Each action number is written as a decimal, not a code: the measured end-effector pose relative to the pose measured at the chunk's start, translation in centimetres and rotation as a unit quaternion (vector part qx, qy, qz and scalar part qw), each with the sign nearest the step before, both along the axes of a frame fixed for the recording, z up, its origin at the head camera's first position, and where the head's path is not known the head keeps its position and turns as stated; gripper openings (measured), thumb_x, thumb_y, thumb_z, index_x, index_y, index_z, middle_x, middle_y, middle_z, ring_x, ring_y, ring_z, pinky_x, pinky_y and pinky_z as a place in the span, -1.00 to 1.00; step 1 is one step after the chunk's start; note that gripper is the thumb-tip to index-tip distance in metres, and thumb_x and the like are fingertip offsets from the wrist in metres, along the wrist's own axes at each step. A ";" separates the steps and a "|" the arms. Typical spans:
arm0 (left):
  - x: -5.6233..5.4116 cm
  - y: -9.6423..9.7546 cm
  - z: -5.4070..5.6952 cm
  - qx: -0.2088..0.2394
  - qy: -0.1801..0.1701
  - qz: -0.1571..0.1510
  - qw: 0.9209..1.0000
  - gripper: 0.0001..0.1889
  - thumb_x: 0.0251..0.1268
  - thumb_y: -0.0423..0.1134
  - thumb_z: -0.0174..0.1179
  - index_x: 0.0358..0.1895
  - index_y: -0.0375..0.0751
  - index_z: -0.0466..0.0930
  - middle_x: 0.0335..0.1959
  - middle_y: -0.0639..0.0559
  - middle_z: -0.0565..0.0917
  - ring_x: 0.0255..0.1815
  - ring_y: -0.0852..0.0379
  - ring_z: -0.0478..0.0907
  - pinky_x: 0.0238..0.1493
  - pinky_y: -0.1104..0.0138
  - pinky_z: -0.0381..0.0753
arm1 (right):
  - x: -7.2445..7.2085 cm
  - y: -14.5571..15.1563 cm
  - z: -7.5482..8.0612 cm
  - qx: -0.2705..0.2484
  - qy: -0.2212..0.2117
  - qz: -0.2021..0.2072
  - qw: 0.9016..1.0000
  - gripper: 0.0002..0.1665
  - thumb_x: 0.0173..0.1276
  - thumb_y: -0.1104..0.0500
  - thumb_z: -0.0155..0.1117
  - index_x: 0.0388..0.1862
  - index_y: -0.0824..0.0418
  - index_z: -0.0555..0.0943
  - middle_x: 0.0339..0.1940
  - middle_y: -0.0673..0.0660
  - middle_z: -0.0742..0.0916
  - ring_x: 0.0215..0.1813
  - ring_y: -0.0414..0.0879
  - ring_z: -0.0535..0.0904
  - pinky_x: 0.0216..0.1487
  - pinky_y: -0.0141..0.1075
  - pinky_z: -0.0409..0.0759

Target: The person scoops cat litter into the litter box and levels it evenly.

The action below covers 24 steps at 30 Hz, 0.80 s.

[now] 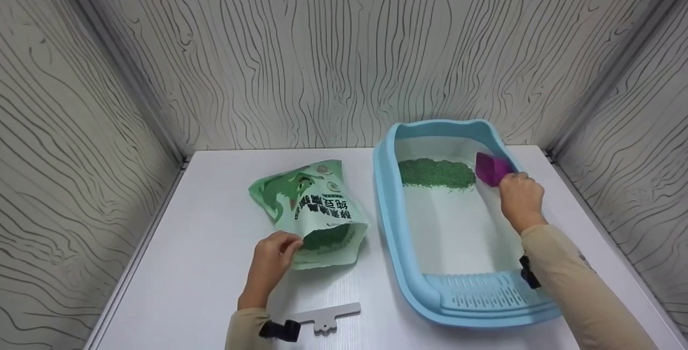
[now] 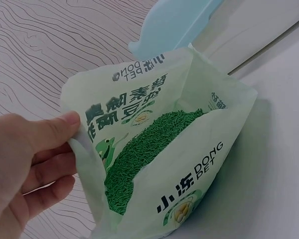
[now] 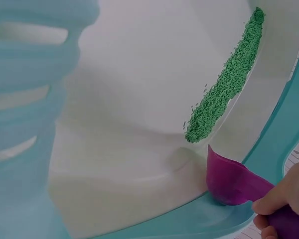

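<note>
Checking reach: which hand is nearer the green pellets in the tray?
Right. The right hand is right of the pellets; the left hand pinches the bag, left of the tray.

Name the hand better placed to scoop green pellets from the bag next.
Probably the right hand: it grips the purple scoop, though over at the blue tray. The left hand is nearer the green pellets in the bag, but it pinches the bag's open edge and has no scoop.

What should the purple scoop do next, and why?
Probably the right hand should bring the purple scoop over to the green bag: the left hand pinches its open edge, plenty of green pellets show inside, and much of the blue tray's floor looks bare.
</note>
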State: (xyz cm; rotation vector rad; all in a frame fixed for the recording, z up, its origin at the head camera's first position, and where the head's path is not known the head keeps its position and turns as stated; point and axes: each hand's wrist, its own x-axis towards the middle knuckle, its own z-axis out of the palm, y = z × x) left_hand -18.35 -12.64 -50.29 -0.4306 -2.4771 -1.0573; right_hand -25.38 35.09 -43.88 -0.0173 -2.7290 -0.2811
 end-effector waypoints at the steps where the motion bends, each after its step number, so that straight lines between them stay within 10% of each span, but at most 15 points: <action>1: 0.0 0.0 0.0 -0.002 0.002 0.000 1.000 -0.92 0.20 -0.32 0.30 -0.42 -0.24 0.69 -0.47 0.01 0.72 -0.46 0.23 0.61 -0.40 0.44 0.61 | 0.1 0.0 0.1 -0.006 -0.012 -0.005 1.000 -0.85 0.16 0.47 0.14 -0.46 0.65 0.49 -0.58 0.48 0.59 -0.56 0.25 0.60 -0.63 0.04 0.57; 24: 0.0 -0.1 0.0 0.000 0.008 -0.002 1.000 -0.95 0.19 -0.33 0.30 -0.40 -0.23 0.70 -0.47 0.01 0.72 -0.46 0.21 0.60 -0.40 0.43 0.61 | 2.2 0.3 1.5 -0.143 -0.191 -0.037 0.970 -0.64 0.29 0.15 0.09 -0.65 0.34 0.42 -0.70 0.11 0.35 -0.59 -0.02 0.28 -0.66 -0.28 0.23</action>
